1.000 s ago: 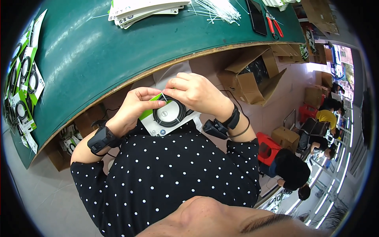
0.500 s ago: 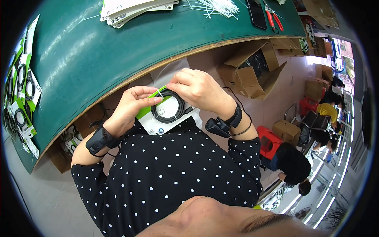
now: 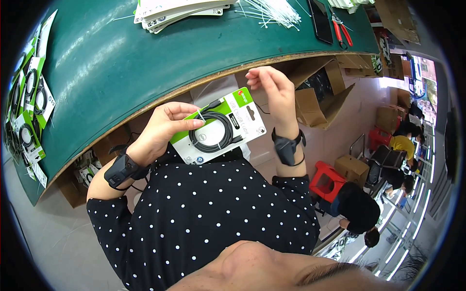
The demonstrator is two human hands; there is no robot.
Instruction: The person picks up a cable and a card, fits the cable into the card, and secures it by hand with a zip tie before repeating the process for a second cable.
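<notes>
Just below the table (image 3: 145,63) edge, over the person's dotted shirt, one card (image 3: 221,127) with a coiled black cable (image 3: 212,132) tied to it is held flat, face up. The left hand (image 3: 162,128) holds it by its left edge, thumb lying across the face and pinching a thin white tie at the coil, the other fingers under the card. The right hand (image 3: 274,92) is lifted clear, just right of the card, thumb and forefinger pressed together; whether they pinch a tie end I cannot tell. The card looks light and thin, likely stiff enough to hold by one edge but easy to crease; the cable is limp and would slip loose if not tied, so the best hold is probably on the card's edge beside the coil. On the table: one stack of cards (image 3: 179,9) at the far edge, one heap of white ties (image 3: 272,10), one red-handled tool (image 3: 342,31), one dark phone (image 3: 321,19), and about five finished cards (image 3: 29,106) along its left end.
</notes>
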